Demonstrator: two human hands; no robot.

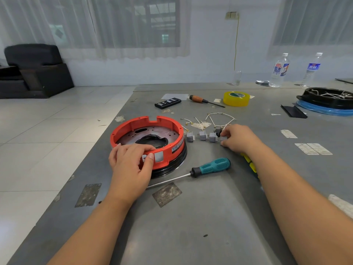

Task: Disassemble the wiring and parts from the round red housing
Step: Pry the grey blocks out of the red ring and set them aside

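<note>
Three grey switches (202, 136): I see them in a row on the table (200, 217), just right of the round red housing (147, 138).
Left hand (131, 167): fingers (131, 150) curled over the housing's near rim, gripping it.
Right hand (238, 138): fingers pinching a fourth small grey part (223, 138) at the row's end.
Loose white wires (219, 119): on the table behind the switches.
Teal screwdriver (210, 167): before the housing.

yellow-black tool (249, 162) under right forearm
</note>
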